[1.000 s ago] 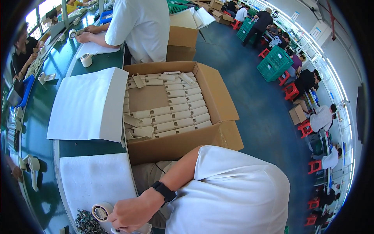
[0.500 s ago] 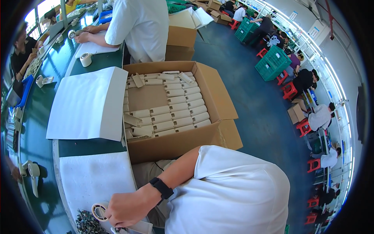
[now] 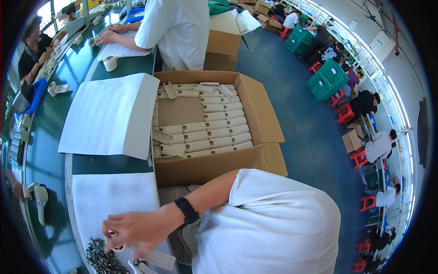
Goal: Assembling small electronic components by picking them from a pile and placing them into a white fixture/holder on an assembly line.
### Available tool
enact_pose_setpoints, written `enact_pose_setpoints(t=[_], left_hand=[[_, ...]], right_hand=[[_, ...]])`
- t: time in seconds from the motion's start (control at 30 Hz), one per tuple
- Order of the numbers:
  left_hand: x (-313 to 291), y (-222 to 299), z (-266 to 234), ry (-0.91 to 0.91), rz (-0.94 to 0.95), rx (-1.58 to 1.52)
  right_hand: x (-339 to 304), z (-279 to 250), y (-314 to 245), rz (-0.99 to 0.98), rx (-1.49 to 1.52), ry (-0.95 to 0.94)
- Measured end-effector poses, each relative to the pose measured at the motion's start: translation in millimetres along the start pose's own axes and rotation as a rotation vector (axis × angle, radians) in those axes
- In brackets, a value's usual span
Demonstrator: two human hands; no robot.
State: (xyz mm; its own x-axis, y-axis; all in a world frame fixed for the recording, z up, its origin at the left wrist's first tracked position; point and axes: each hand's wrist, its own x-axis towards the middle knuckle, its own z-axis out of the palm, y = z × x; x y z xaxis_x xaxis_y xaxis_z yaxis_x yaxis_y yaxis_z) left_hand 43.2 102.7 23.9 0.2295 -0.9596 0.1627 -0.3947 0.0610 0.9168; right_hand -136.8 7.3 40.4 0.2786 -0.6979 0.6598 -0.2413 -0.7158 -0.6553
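Note:
My right hand (image 3: 137,230), a black watch on its wrist, is above the near end of the work surface with its fingers spread and slightly blurred. Beneath it lies a white plastic housing, shaped like a handheld fan, whose round head (image 3: 119,248) is partly covered by the fingers. A flat white handle-shaped piece (image 3: 159,259) sticks out past the thumb. Beside the fingers is a heap of small dark metallic parts (image 3: 102,256) on a white foam sheet (image 3: 114,192). A whitish shape (image 3: 139,266) by the thumb is too cut off to make out. My left hand does not show.
An open cardboard box (image 3: 205,166) with rows of white handle-shaped pieces stands beside the bench. A folded white sheet (image 3: 102,118) lies farther along. More white housings (image 3: 41,196) rest on the green conveyor (image 3: 50,137). A co-worker in white (image 3: 182,36) works beyond the box.
My right hand has lifted slightly and its fingers have spread from a closed grip near the white piece. The whole view has shifted a little.

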Motion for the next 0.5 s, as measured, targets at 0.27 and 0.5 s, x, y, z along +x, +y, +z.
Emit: enact_pose_setpoints(t=[0.27, 0.5], left_hand=[[-4.5, 13.0, 5.1, 0.030, 0.223, 0.213], [6.2, 3.4, -7.2, 0.250, 0.347, 0.254]], right_hand=[[8.2, 4.8, 38.0, 0.095, 0.114, -0.350], [15.4, 2.9, 34.1, 0.081, 0.139, -0.382]])
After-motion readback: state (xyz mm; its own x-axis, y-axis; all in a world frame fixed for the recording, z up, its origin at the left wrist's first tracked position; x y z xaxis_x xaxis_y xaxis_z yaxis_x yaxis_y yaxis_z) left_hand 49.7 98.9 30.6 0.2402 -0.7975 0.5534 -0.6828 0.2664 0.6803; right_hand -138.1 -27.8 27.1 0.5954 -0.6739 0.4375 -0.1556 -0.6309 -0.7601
